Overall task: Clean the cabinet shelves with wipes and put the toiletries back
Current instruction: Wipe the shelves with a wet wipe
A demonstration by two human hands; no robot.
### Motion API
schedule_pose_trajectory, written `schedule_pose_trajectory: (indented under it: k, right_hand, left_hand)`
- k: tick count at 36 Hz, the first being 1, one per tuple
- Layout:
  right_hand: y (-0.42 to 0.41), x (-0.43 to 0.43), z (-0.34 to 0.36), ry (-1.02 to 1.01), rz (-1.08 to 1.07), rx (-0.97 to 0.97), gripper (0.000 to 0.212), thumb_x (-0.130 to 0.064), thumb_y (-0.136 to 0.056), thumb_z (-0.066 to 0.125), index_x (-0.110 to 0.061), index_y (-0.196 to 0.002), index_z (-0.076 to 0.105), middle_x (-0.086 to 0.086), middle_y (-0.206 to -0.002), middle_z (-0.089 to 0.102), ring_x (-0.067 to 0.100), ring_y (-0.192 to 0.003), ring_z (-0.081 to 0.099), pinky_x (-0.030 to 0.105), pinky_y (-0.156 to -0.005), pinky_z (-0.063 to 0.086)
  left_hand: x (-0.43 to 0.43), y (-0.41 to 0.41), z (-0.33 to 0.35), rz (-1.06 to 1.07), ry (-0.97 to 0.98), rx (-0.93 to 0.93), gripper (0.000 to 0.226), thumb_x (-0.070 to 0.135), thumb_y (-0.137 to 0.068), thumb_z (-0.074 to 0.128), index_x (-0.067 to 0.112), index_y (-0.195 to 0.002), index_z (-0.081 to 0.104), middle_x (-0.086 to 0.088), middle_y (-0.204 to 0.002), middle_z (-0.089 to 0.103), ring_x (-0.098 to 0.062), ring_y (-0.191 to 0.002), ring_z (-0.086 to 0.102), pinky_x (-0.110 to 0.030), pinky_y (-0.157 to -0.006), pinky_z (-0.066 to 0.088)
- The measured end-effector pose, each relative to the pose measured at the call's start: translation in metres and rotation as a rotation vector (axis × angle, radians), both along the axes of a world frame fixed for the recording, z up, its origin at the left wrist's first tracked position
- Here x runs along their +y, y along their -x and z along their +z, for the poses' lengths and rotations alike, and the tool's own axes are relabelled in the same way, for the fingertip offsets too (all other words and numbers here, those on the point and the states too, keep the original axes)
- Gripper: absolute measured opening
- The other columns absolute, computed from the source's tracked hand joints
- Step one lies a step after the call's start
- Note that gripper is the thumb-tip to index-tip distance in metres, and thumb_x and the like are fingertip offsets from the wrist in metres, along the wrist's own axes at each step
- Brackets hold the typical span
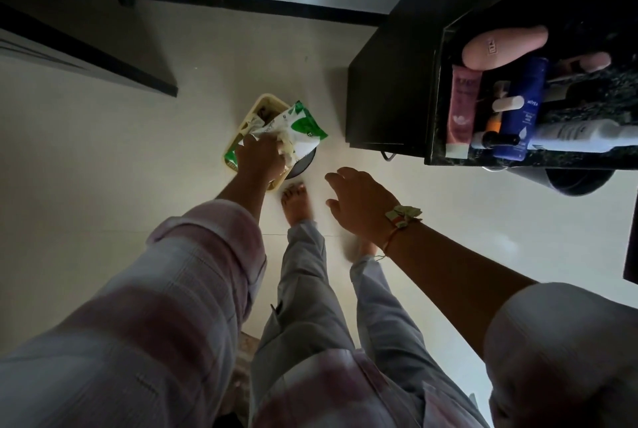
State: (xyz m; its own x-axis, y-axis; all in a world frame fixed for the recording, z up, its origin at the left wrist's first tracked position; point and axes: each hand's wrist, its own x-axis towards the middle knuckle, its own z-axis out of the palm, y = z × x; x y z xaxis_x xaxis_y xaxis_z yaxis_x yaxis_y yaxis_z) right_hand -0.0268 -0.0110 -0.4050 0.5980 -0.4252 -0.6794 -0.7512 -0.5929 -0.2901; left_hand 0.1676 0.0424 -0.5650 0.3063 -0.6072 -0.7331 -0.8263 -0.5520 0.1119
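Note:
My left hand (pixel 259 155) grips a green-and-white pack of wipes (pixel 299 129) together with a crumpled used wipe (pixel 283 143), held over a yellow basket (pixel 249 117) on the floor. My right hand (pixel 359 204) hovers free beside it with fingers loosely spread and holds nothing. At the upper right a dark stone counter (pixel 604 106) carries the toiletries: a pink tube (pixel 461 110), a blue Nivea bottle (pixel 524 110), a white bottle (pixel 580 134), a small dark dropper bottle (pixel 497 140) and a pale pink object (pixel 500 46).
A black cabinet (pixel 390 82) stands below the counter against the wall. A dark door (pixel 79 44) with a knob is at the left. A dark round bin (pixel 303 165) sits under the wipes pack. My bare feet (pixel 295 199) stand on the pale floor.

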Motion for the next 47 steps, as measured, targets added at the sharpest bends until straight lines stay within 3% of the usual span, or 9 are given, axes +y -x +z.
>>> schedule_pose_trajectory:
  k: [4,14,19,26,31,35,40,44,47]
  right_hand:
    - [-0.002,-0.001,0.008,0.004,-0.002,-0.016,0.047,-0.033,-0.097,0.049,-0.015,-0.141,0.042,0.010,-0.141,0.046,0.029,-0.125,0.049,0.037,-0.098,0.045]
    - [0.001,-0.002,0.046,-0.013,-0.028,-0.086,0.045,-0.034,-0.098,0.049,-0.016,-0.139,0.045,0.009,-0.139,0.049,0.027,-0.123,0.052,0.034,-0.099,0.045]
    - [0.015,-0.006,0.076,-0.074,-0.161,-0.143,0.042,-0.026,-0.095,0.054,-0.015,-0.136,0.049,0.009,-0.138,0.052,0.027,-0.123,0.052,0.032,-0.098,0.042]
    - [0.047,-0.012,0.129,-0.212,-0.451,-0.356,0.047,-0.023,-0.093,0.060,-0.013,-0.137,0.047,0.011,-0.132,0.057,0.029,-0.118,0.056,0.032,-0.095,0.045]
    - [0.078,-0.016,0.157,-0.332,-0.594,-0.461,0.038,-0.035,-0.089,0.066,-0.019,-0.122,0.055,-0.001,-0.109,0.061,0.017,-0.099,0.059,0.028,-0.084,0.048]
    - [0.101,-0.020,0.171,-0.385,-0.613,-0.536,0.014,-0.029,-0.092,0.065,-0.015,-0.091,0.064,0.004,-0.081,0.066,0.019,-0.076,0.063,0.034,-0.071,0.051]
    - [0.139,-0.022,0.185,-0.472,-0.760,-0.652,0.013,-0.014,-0.094,0.061,-0.004,-0.096,0.068,0.018,-0.090,0.068,0.030,-0.085,0.067,0.051,-0.083,0.054]
    - [0.166,-0.027,0.198,-0.498,-0.802,-0.705,0.010,-0.012,-0.094,0.060,-0.007,-0.093,0.068,0.009,-0.087,0.066,0.017,-0.082,0.062,0.039,-0.077,0.054]
    - [0.183,-0.030,0.207,-0.475,-0.799,-0.748,0.012,-0.017,-0.093,0.063,-0.006,-0.091,0.067,-0.001,-0.077,0.061,0.005,-0.071,0.055,0.023,-0.069,0.045]
  left_hand:
    - [0.009,0.007,0.025,0.105,0.243,-0.047,0.028,0.035,-0.086,0.056,0.024,-0.107,0.070,-0.006,-0.118,0.065,-0.037,-0.111,0.053,-0.045,-0.091,0.047]
    - [0.023,0.018,0.096,0.439,0.726,0.098,0.018,0.009,-0.081,0.058,0.009,-0.094,0.071,-0.009,-0.096,0.073,-0.028,-0.089,0.068,-0.040,-0.083,0.055]
    - [0.021,0.050,0.168,0.779,0.826,0.288,0.017,0.004,-0.085,0.061,0.015,-0.087,0.073,0.000,-0.092,0.072,-0.012,-0.087,0.064,-0.007,-0.077,0.044]
    - [0.019,0.104,0.244,1.230,0.749,0.772,0.020,0.007,-0.095,0.056,0.003,-0.113,0.064,-0.012,-0.110,0.067,-0.026,-0.104,0.064,-0.028,-0.079,0.054]
    - [0.015,0.151,0.290,1.151,0.757,0.868,0.020,0.018,-0.095,0.058,0.023,-0.112,0.068,-0.010,-0.115,0.068,-0.027,-0.107,0.065,-0.039,-0.090,0.053]
    - [0.011,0.185,0.319,1.085,0.775,0.802,0.021,0.017,-0.096,0.057,0.017,-0.115,0.065,-0.005,-0.105,0.069,-0.011,-0.089,0.068,-0.025,-0.077,0.057]
    - [0.009,0.218,0.345,1.029,0.791,0.749,0.017,0.016,-0.095,0.057,0.010,-0.109,0.065,0.003,-0.075,0.064,-0.004,-0.062,0.059,-0.017,-0.058,0.046]
    - [0.005,0.237,0.360,0.907,0.765,0.685,0.015,0.026,-0.095,0.059,0.017,-0.103,0.067,0.007,-0.071,0.062,-0.008,-0.064,0.055,-0.018,-0.059,0.042]
    - [0.001,0.252,0.379,0.696,0.766,0.625,0.012,0.026,-0.097,0.055,0.023,-0.099,0.067,0.015,-0.082,0.066,0.005,-0.074,0.063,-0.008,-0.066,0.045]
